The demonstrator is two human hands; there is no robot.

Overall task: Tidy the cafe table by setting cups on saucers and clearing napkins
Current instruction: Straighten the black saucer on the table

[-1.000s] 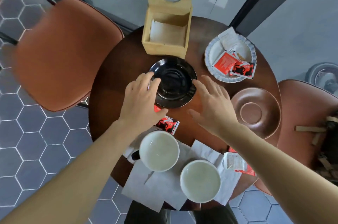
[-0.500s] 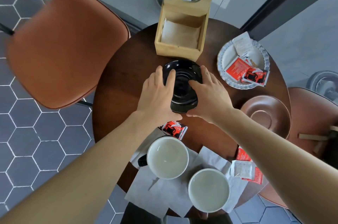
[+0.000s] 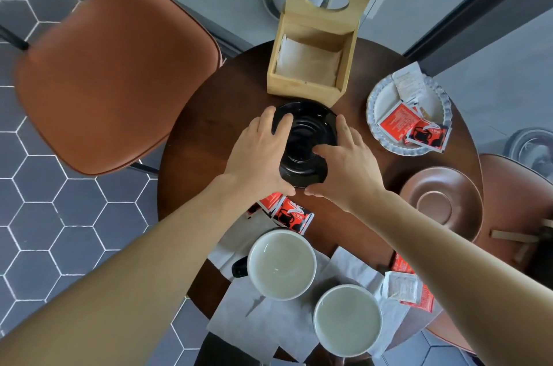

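trouble, ranked by size, starts with the round table (image 3: 206, 114): it is crowded, and anything dragged across it meets something else. just beyond the black saucer (image 3: 305, 138) stands the open wooden napkin box (image 3: 311, 66), its front wall nearly touching the saucer's far rim, so a lift that tips away from the person could knock the box. nearer in, loose napkins (image 3: 260, 320) lie under two empty cups; the cup with the dark handle (image 3: 281, 264) and the second cup (image 3: 348, 319) both sit on paper, which could slide and carry a cup toward the near edge if a forearm brushes it. the brown saucer (image 3: 443, 204) waits to the right, well apart from both cups.

the left hand (image 3: 260, 156) and right hand (image 3: 347, 165) flank the black saucer, fingers spread over its rim on either side, thumbs nearly meeting at its near edge. glossy glaze and a two-sided grip suggest it could slip if lifted unevenly. red sachets (image 3: 287, 213) lie just below the thumbs and could be swept off.

hard to tell: whether the fingertips are under the rim or only resting on it, and whether the saucer is off the table at all. the second cup's handle is out of sight, the table's near edge is masked by napkins, and the white dish (image 3: 380, 102) at far right holds sachets whose print is unreadable.
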